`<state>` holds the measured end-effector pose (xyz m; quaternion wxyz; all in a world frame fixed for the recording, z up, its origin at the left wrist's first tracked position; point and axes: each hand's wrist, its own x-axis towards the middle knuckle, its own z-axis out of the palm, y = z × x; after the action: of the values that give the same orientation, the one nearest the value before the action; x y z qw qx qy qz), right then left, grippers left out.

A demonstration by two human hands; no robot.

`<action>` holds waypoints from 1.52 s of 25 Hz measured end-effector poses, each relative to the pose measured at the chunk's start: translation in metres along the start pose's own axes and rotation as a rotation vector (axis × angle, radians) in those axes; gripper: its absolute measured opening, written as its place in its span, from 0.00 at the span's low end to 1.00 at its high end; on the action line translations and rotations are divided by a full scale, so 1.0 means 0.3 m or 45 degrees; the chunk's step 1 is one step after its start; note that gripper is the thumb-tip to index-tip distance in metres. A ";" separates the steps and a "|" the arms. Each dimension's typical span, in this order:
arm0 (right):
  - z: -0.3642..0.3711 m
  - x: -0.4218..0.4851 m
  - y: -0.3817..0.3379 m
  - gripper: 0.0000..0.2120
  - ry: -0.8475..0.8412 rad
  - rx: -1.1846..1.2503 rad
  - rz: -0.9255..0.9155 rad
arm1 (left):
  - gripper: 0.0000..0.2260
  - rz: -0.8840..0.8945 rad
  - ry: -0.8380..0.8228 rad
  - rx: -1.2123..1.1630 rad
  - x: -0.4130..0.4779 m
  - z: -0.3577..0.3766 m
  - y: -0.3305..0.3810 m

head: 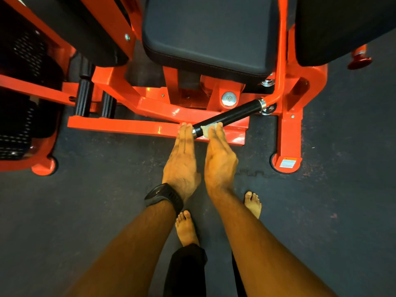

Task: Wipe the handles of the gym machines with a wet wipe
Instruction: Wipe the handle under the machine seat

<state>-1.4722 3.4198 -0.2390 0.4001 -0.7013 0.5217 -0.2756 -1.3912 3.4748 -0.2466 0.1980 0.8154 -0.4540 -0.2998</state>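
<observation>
A black handle [233,115] with chrome ends sticks out from the orange machine frame [150,127], slanting down to the left. My right hand [219,155] presses a white wet wipe [206,130] against the handle near its free end. My left hand [182,161], with a black watch on the wrist, reaches beside it. Its fingers are straight and together, and their tips touch the handle's chrome end cap. It holds nothing.
A black padded seat [210,33] sits above the handle. Two ribbed black grips [84,95] stand at the left of the frame. An orange foot with a warning label [288,161] rests on the dark rubber floor [96,200]. My bare feet [186,228] are below my arms.
</observation>
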 end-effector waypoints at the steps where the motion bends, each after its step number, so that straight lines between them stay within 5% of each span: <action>1: 0.007 -0.001 0.025 0.19 -0.052 -0.136 -0.150 | 0.49 0.009 0.002 0.000 0.003 -0.006 -0.001; 4: -0.008 0.057 0.111 0.24 -0.078 -0.448 -0.444 | 0.51 0.001 -0.004 -0.001 0.002 -0.014 0.000; 7: -0.009 0.108 0.073 0.22 -0.057 -0.463 -0.398 | 0.51 -0.006 0.000 -0.036 0.000 -0.007 0.000; 11: -0.009 0.173 0.062 0.19 -0.304 -0.705 -0.816 | 0.50 -0.044 0.013 0.007 0.002 -0.004 0.013; 15: -0.058 0.225 0.054 0.21 -0.350 -0.891 -0.605 | 0.49 0.006 0.037 0.010 -0.010 -0.013 0.007; 18: -0.087 0.274 0.065 0.18 -0.481 -0.932 -0.789 | 0.50 -0.033 0.032 -0.003 -0.008 -0.009 0.021; 21: -0.127 0.339 0.041 0.13 -0.533 -1.004 -0.484 | 0.50 -0.023 0.022 -0.015 -0.008 -0.013 0.021; 25: -0.095 0.302 0.010 0.15 -0.835 -0.867 -0.791 | 0.50 -0.030 0.034 -0.019 -0.006 -0.003 0.028; 36: -0.075 0.476 -0.057 0.13 -0.962 -1.167 -0.404 | 0.50 -0.035 -0.012 0.023 0.000 -0.016 0.029; 38: -0.057 0.426 -0.080 0.12 -0.970 -1.110 -0.592 | 0.50 -0.044 -0.021 0.038 0.001 -0.017 0.030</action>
<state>-1.4349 3.2967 -0.2135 0.1647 -0.9444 0.2406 0.1521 -1.3934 3.4702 -0.2374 0.1766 0.8235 -0.4458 -0.3031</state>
